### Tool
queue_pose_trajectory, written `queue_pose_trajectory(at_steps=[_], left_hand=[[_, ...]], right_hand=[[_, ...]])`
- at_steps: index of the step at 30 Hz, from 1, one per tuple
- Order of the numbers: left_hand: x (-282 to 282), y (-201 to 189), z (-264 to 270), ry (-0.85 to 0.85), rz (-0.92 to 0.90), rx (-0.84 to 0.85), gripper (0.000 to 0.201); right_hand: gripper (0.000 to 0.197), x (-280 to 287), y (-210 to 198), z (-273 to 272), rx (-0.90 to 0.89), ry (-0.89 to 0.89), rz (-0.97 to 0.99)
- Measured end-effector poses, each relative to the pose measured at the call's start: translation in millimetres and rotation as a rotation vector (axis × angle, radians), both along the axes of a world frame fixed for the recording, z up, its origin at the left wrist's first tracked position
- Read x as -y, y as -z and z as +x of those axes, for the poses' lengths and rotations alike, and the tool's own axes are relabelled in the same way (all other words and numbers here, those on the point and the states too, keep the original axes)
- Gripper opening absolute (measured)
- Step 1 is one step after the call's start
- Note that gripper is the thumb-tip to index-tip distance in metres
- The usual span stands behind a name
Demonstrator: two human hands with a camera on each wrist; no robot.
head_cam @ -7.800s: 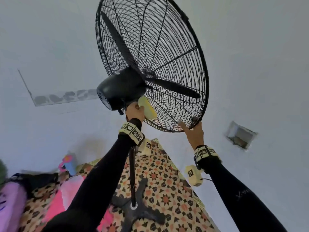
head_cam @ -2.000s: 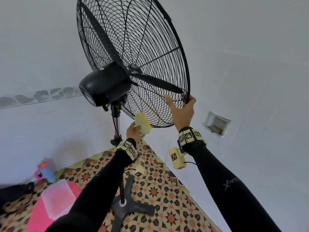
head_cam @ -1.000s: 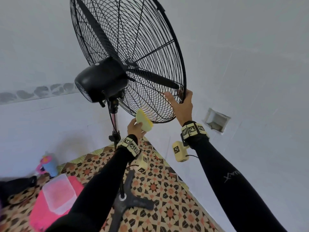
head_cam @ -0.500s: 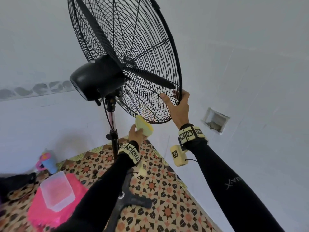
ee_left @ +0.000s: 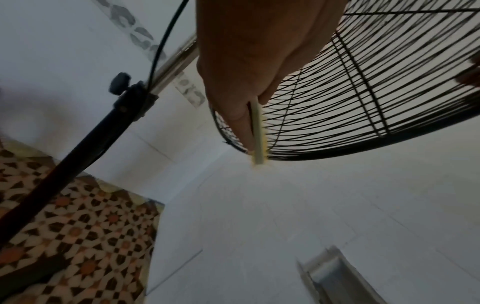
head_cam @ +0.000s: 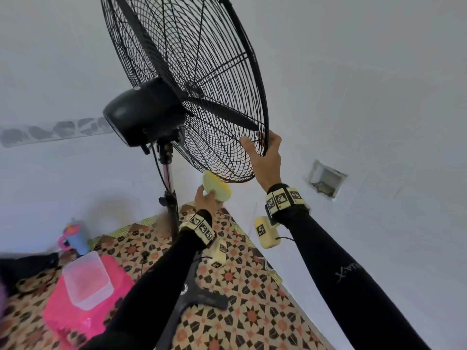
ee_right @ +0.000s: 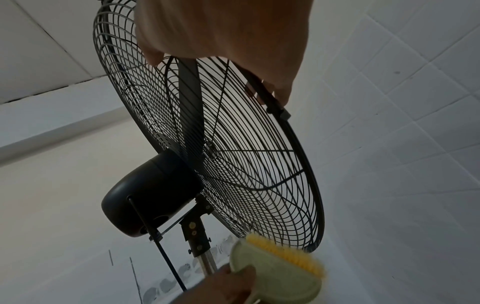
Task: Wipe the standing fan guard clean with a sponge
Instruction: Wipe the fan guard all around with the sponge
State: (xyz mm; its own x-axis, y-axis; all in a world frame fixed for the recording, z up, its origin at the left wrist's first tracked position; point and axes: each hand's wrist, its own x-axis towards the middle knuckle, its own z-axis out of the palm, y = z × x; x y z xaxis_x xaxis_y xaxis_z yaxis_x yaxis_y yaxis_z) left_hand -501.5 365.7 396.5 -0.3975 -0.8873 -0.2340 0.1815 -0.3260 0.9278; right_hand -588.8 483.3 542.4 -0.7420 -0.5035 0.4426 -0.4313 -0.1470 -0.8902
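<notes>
A black standing fan with a round wire guard [head_cam: 202, 72] rises before me on a pole [head_cam: 168, 178]. My right hand [head_cam: 265, 157] grips the guard's lower right rim [ee_right: 275, 102], thumb on the rear wires, fingers over the edge. My left hand [head_cam: 206, 198] holds a pale green scrubber with yellow bristles [head_cam: 217, 186] just under the guard's bottom edge, bristles toward the wires [ee_right: 285, 259]. In the left wrist view the scrubber [ee_left: 258, 133] shows edge-on against the guard's bottom [ee_left: 337, 123].
The fan's black motor housing [head_cam: 144, 112] and cross base [head_cam: 202, 299] stand on a patterned mat [head_cam: 252, 311]. A pink tub with a clear box [head_cam: 86, 284] and a blue bottle [head_cam: 75, 236] sit at left. A white tiled wall with a recess [head_cam: 326, 178] is close on the right.
The fan head has turned a little further edge-on under my right hand's grip on the rim. The left hand has raised the scrubber slightly closer to the guard's bottom.
</notes>
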Motion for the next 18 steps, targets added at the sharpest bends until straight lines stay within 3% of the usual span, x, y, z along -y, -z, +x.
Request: queue_pose_trajectory(at_steps=[2,7,13,16,18], left_hand=[[-9.7,-12.8,-0.4,0.046,-0.031,-0.026,0.043],[-29.3,-2.6,43.4,0.264,-0.055,-0.373,0.032],[3.4,4.7,10.8,-0.012,0.087,-0.056,0.045],[0.0,-7.6,-4.4,0.006,0.047,0.002,0.047],[-14.3,-12.5,4.5,0.078,0.068,-0.065,0.044]], right_hand=[[0.060,-2.2,-2.5,-0.6,0.000,0.005,0.013],[0.063,-0.1,-4.9,0.2,-0.014,0.029,0.021],[0.062,-1.7,-3.2,7.7,-0.009,0.030,0.031],[0.060,-8.5,-7.2,0.6,-0.022,0.007,0.075],[0.061,-13.2,-9.1,-6.2,-0.041,0.005,0.087]])
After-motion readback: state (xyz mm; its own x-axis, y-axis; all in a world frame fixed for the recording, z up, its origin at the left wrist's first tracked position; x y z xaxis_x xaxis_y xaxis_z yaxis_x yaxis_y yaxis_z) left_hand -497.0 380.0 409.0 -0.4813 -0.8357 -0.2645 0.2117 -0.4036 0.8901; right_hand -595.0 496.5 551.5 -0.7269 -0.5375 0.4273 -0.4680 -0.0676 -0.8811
